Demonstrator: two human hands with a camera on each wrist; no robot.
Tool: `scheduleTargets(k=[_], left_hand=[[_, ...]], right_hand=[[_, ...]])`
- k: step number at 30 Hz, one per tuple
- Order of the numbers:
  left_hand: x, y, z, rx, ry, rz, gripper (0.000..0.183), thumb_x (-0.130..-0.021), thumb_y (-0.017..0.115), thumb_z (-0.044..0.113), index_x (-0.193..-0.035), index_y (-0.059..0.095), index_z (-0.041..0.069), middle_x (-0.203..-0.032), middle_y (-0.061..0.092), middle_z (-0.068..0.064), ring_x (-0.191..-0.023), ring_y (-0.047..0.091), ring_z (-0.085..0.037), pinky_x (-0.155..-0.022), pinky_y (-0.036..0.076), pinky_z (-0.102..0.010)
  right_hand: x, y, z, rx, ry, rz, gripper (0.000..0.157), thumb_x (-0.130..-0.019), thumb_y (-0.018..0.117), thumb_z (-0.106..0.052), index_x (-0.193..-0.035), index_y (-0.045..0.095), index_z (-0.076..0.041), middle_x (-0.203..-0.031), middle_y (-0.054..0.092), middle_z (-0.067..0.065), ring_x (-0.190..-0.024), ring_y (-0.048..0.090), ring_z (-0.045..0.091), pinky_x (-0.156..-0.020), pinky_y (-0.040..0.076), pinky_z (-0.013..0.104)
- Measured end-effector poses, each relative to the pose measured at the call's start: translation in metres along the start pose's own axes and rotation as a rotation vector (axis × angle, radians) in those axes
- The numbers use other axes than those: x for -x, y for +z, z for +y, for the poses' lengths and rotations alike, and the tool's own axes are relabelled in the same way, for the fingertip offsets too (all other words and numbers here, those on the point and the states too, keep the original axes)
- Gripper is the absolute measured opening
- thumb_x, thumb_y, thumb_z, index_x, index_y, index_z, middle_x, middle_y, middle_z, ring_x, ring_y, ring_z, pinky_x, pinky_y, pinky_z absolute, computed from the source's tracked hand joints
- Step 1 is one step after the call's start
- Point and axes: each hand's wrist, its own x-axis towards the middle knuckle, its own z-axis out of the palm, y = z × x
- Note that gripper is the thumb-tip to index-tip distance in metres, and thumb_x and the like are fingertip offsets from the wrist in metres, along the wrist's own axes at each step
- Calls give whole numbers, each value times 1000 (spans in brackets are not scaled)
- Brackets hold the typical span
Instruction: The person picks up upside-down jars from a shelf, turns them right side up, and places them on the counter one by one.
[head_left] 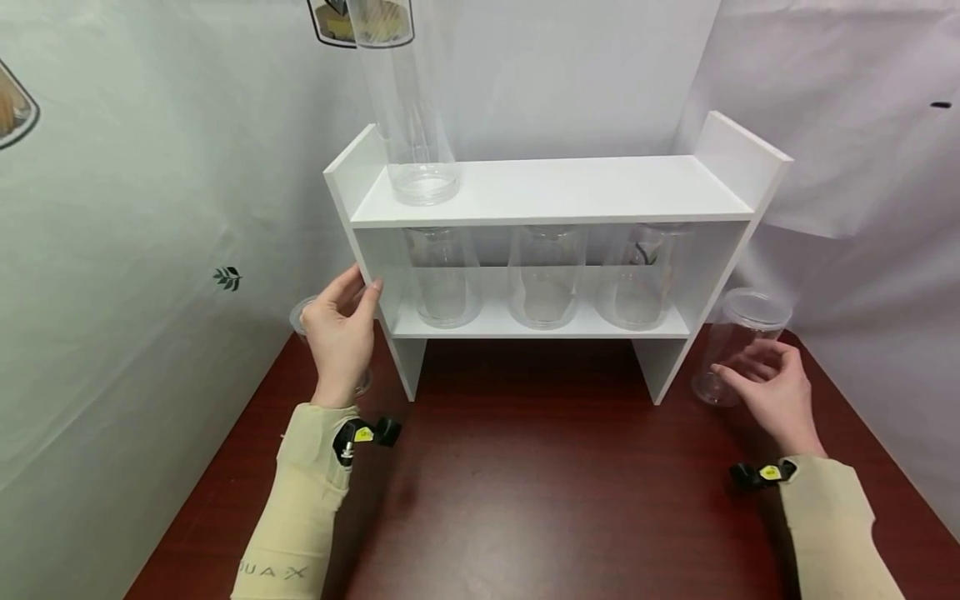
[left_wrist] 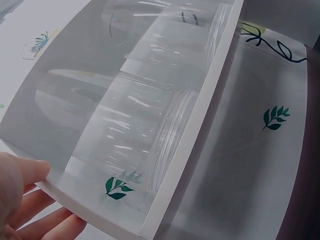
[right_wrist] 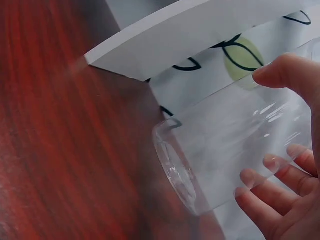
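Note:
A small white two-tier shelf (head_left: 570, 187) stands on the table. My left hand (head_left: 341, 329) pinches the front edge of its left side panel, thumb (left_wrist: 32, 171) on the inner face and fingers outside. Right of the shelf, my right hand (head_left: 776, 387) holds a clear plastic jar (right_wrist: 215, 145) around its side, thumb and fingers on opposite sides. That jar is upright, its base at the tabletop. Three clear jars (head_left: 547, 287) stand in a row on the lower tier. One tall clear jar (head_left: 423, 187) stands at the left end of the top tier.
Behind my left hand, another clear jar (head_left: 302, 310) is mostly hidden, left of the shelf. The dark red wooden table (head_left: 517, 467) reaches toward me. Pale printed sheeting (head_left: 165, 208) hangs close around the back and both sides.

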Motion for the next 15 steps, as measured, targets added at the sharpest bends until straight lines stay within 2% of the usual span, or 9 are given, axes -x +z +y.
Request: scheduleTargets(k=[11,13,15], left_hand=[[-1,-2,1,-11,-27,-14,34,-93,77,15,-127,73,10,-119,72,-5,-104,71,-17,-85,58,-27],[-1,-3,1,-12,-31,-14,34,-93,77,15,-127,73,10,-119,73,-5,-104,71,-18,-84,58,-27],[-1,-3,1,-11,-32,-15,34,-93,77,15,-126,73,9,-118,73,-6,-104,71,-18,-84,58,-27]], right_hand=[[5,5,3,32,-5,20,60,-85,85,-15,-128,45,-25,-117,52,-9,-103,59,-6,-81,46,4],[4,4,3,66,-2,18,63,-85,85,-18,-132,44,-22,-122,52,-5,-108,58,-3,-85,45,6],[4,3,1,119,9,20,73,-85,85,-23,-143,41,-18,-132,51,3,-120,56,7,-94,44,10]])
